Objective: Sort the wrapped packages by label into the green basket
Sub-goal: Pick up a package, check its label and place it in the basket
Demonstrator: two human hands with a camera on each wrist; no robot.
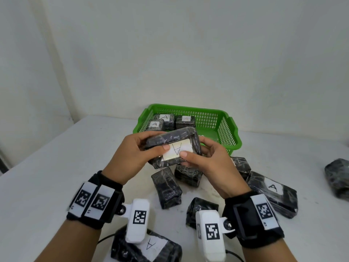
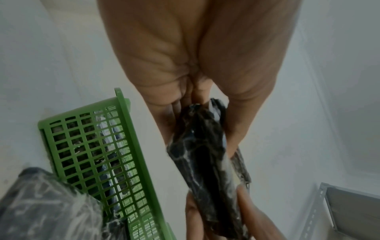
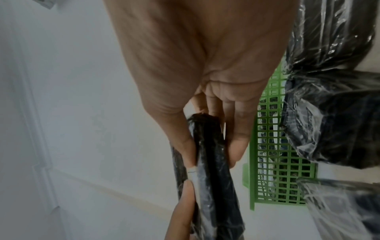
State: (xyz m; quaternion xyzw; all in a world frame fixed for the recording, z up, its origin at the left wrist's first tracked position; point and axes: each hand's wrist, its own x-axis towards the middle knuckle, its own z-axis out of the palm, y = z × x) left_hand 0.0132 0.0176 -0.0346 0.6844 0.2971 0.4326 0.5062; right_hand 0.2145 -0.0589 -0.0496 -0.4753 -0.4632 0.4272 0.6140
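Note:
Both hands hold one black wrapped package [image 1: 173,142] above the table, its white label marked A facing up. My left hand [image 1: 132,150] grips its left end, thumb on the label. My right hand [image 1: 204,159] pinches its right end, thumb on the label's lower edge. The same package [image 2: 207,162] shows edge-on between the fingers in the left wrist view, and the package [image 3: 213,165] likewise in the right wrist view. Just behind stands the green basket [image 1: 228,129], with three A-labelled packages [image 1: 166,121] in its left part.
Several black wrapped packages lie on the white table: an unlabelled one [image 1: 166,188] below the hands, an A-labelled one [image 1: 273,191] at right, another A-labelled one [image 1: 147,248] near the front edge, one [image 1: 338,176] far right. A wall stands behind the basket.

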